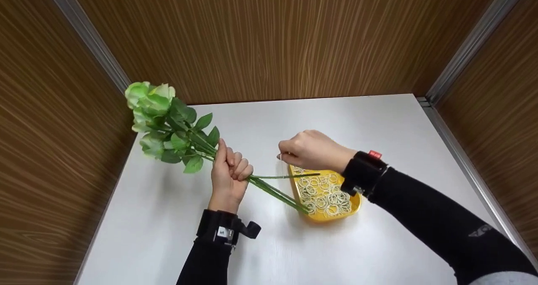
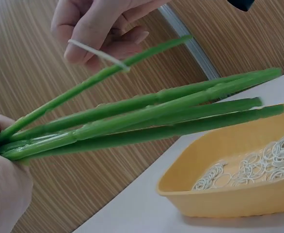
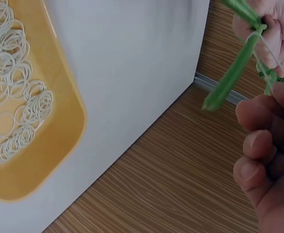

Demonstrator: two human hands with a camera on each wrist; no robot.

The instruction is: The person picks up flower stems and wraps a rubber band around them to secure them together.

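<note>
The left hand (image 1: pixel 228 173) clasps a bunch of artificial rose stems (image 1: pixel 275 191) steady above the worktop (image 1: pixel 378 121), while the right hand (image 1: pixel 313 150) apparently pinches a rubber band (image 2: pixel 98 54) stretched around one stem.

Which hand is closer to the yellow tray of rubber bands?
The right. The right hand hovers just above the yellow tray's far end, stretching a rubber band. The left hand grips the flower stems off to the tray's left.
</note>
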